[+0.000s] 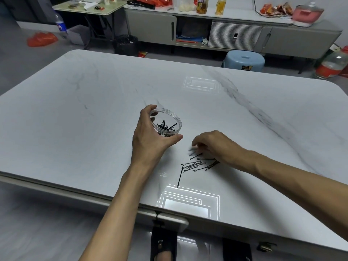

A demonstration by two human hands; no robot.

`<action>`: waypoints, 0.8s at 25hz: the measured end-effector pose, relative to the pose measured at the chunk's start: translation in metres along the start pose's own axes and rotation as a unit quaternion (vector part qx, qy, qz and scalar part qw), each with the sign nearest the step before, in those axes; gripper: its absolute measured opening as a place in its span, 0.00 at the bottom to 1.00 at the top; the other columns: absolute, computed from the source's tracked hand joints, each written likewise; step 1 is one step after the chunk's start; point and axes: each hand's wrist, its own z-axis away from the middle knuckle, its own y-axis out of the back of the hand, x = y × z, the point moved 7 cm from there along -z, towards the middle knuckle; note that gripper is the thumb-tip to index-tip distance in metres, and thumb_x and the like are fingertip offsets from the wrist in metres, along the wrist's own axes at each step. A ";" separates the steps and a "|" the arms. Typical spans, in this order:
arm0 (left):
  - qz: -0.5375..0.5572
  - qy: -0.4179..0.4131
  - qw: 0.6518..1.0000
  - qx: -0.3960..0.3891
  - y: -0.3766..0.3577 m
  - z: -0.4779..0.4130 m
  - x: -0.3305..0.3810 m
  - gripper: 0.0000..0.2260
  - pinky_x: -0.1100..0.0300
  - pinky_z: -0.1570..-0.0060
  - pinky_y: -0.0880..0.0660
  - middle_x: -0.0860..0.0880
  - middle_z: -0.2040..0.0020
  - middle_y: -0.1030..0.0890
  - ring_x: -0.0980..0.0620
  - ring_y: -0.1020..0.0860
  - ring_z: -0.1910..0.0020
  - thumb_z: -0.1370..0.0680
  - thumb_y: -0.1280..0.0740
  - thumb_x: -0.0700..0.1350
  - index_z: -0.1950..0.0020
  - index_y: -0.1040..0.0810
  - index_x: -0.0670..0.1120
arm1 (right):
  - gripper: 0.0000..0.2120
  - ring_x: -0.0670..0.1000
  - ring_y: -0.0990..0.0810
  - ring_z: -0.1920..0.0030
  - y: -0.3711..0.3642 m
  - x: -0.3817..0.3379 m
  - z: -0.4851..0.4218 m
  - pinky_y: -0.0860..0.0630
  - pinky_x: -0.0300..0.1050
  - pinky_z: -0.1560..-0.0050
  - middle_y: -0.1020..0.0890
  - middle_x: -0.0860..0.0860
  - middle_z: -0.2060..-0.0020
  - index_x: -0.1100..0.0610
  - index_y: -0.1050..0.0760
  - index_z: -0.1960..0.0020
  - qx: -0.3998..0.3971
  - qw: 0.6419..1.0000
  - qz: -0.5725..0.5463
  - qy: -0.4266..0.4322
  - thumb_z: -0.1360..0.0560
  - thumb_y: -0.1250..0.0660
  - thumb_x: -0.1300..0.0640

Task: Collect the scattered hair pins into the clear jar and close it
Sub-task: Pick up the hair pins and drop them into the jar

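Right, surroundings first. A pale marble-look table [94, 119] is filling most of the view, with two rectangular light reflections [201, 84] glaring on it, one far centre and one at the near edge. A blue stool [244, 60] is standing on the floor just past the far edge. Behind it a long grey sideboard [293, 37] is carrying snack bags, bottles and a pink pot [306, 14]. A black bin [125, 44] is sitting by the sideboard's left end. A red bag [41, 39] and a cola bottle [60, 23] are sitting on the floor at far left. Feet in black slippers [162, 243] are showing below the near edge.

The clear jar [169, 117] is standing upright and uncapped near table centre, with a clump of black pins [166, 126] lying on its bottom. The left hand [150, 134] is gripping it from the near-left, fingers curling round the far rim and thumb wrapping the near side. That thumb is lying between the jar and the loose pile.

The loose hair pins [195, 164] are lying flat in a rough fan near the jar, on its near-right. A lone pin [179, 178] is pointing toward the near reflection. The right hand [212, 146] is hovering over the pile's far edge, palm down and fingers curling downward. Its fingertips are blurring, so I cannot tell whether they are pinching a pin.
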 end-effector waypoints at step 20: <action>-0.003 -0.007 1.000 0.002 -0.002 -0.002 0.001 0.41 0.59 0.44 0.27 0.56 0.37 0.26 0.56 0.27 0.40 0.40 0.19 0.51 0.31 0.35 0.55 | 0.07 0.37 0.23 0.68 0.094 -0.064 -0.052 0.30 0.26 0.63 0.18 0.45 0.64 0.56 0.16 0.52 0.142 0.985 -0.078 0.059 0.30 0.25 0.60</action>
